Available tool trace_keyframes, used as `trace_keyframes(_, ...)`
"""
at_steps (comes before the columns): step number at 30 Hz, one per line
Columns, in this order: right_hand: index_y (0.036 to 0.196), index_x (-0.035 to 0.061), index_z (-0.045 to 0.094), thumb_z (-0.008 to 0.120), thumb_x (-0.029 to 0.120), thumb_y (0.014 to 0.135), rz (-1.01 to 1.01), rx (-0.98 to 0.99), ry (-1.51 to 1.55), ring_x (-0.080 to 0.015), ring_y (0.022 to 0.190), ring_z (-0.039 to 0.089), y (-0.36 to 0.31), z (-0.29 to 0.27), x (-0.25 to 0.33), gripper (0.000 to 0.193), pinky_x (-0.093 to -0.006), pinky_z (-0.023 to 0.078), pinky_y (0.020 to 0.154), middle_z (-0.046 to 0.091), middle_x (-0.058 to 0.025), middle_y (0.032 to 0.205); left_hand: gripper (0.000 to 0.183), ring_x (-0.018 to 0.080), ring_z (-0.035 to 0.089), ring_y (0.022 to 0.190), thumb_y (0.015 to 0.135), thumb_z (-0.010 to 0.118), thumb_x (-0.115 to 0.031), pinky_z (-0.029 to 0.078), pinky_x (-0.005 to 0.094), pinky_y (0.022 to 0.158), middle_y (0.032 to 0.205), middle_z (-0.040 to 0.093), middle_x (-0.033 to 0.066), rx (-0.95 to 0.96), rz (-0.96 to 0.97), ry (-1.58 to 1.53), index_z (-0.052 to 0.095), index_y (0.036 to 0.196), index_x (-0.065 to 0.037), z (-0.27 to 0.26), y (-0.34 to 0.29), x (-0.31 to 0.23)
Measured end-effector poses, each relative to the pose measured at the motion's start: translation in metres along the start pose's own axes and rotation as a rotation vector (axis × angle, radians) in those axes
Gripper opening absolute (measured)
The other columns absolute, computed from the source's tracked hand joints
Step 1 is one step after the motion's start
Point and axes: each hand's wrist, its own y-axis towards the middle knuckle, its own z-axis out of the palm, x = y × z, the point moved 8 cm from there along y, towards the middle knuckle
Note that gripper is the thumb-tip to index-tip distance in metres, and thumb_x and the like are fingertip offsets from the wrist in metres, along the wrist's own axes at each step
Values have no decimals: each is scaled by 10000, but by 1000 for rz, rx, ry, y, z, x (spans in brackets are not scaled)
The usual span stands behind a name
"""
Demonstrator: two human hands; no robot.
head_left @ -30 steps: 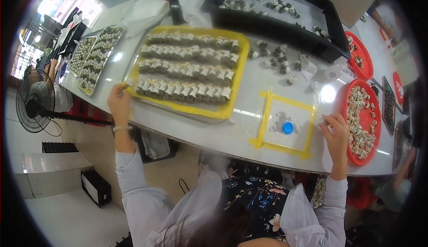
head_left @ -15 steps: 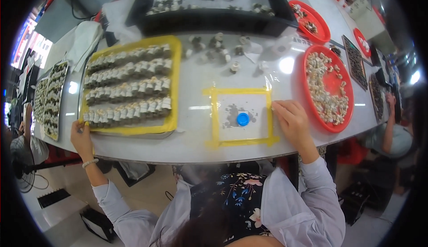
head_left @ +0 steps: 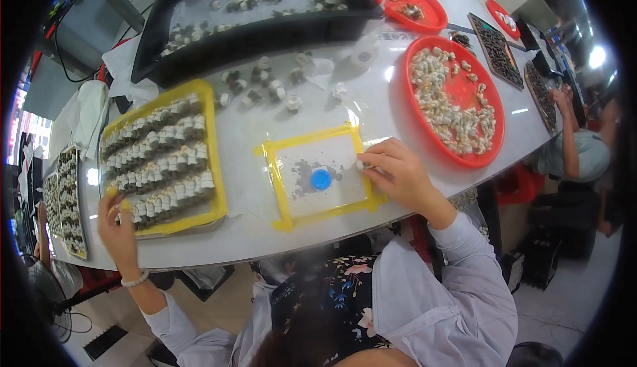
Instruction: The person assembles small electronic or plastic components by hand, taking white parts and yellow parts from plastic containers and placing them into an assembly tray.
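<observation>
My right hand [head_left: 403, 176] is closed in a pinch on a small whitish piece [head_left: 362, 165], over the right side of a yellow tape square [head_left: 282, 216] on the table. Inside that square, a blue round cap [head_left: 321, 179] lies among dark smudges. At the near left corner of a yellow-edged tray [head_left: 217, 194], my left hand [head_left: 118, 234] has its fingers apart, with yellow covers on the fingertips. No object shows between them. Rows of small white-and-dark pieces [head_left: 156, 138] fill the tray, the nearest row beside those fingertips.
A red round tray [head_left: 488, 158] of whitish pieces stands to the right, a smaller red tray [head_left: 434, 17] behind it. At the back is a black bin [head_left: 149, 55]; loose pieces [head_left: 265, 78] lie before it. Another person's hand [head_left: 564, 98] is at the far right.
The view has turned, shifting the table leftward. My right hand has come over the tape edge with the whitish piece. My left fingers have spread and reached onto the tray's corner.
</observation>
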Motion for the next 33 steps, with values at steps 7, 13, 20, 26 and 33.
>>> trace_keyframes(7, 906, 51, 650, 669, 49, 691, -109, 70, -162, -233, 732, 567, 3, 4, 14, 216, -340, 466, 629, 595, -84, 837, 400, 231, 581, 675, 708, 673, -108, 465, 321, 592, 819, 606, 131, 600, 367, -199, 555, 1072, 6, 192, -1, -198)
trace_keyframes(13, 846, 41, 601, 585, 98, 694, -199, -121, -22, -273, 774, 533, -18, 16, -3, 163, -367, 434, 650, 558, -95, 798, 246, 349, 557, 599, 745, 598, -131, 421, 406, 543, 679, 578, 188, 574, 668, -120, 549, 959, -19, 274, 12, -215)
trace_keyframes(20, 871, 56, 614, 597, 112, 693, -155, -61, -71, -206, 826, 507, -19, 12, 4, 188, -321, 406, 684, 542, -49, 819, 263, 274, 563, 612, 816, 531, -90, 428, 338, 544, 736, 579, 166, 647, 574, 59, 461, 1051, 5, 258, 2, -202)
trace_keyframes(26, 698, 65, 601, 584, 106, 669, -122, -71, -90, -239, 775, 514, -15, 2, 8, 53, -341, 412, 646, 524, -60, 748, 239, 117, 554, 696, 876, 553, -149, 431, 218, 560, 920, 550, 54, 788, 147, -740, 471, 1062, -25, 197, -46, -198)
trace_keyframes(33, 805, 47, 582, 576, 92, 675, -116, 118, -63, -261, 808, 525, -4, 28, 3, 137, -350, 445, 696, 530, -94, 803, 345, 112, 530, 750, 874, 567, -183, 425, 207, 576, 911, 540, 58, 594, -257, -1272, 466, 1158, -16, 176, -107, -125)
